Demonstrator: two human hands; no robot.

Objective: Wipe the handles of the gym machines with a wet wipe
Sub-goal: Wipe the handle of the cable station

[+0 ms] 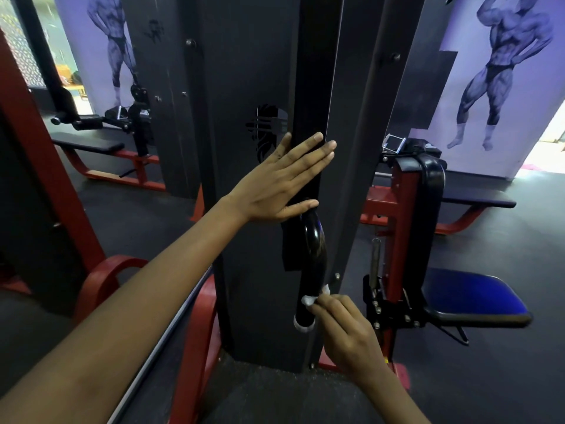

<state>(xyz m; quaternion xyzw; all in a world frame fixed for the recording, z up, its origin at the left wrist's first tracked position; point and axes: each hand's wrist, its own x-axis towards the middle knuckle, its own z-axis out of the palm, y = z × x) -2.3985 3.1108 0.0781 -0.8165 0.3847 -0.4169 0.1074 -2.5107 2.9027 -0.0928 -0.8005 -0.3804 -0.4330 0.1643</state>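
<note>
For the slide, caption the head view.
Right hand rubs a wet wipe on a black curved handle; open left hand braces against the machine's upright.

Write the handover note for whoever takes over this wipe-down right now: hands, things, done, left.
Left hand: open, flat against the dark grey upright machine panel, bracing.
Right hand: pinches the crumpled white wet wipe against the lower part of the glossy black curved handle, just above its white end cap.
Done: cannot tell how much is wiped.
Left: finish this handle, then the other machines' handles.
</note>
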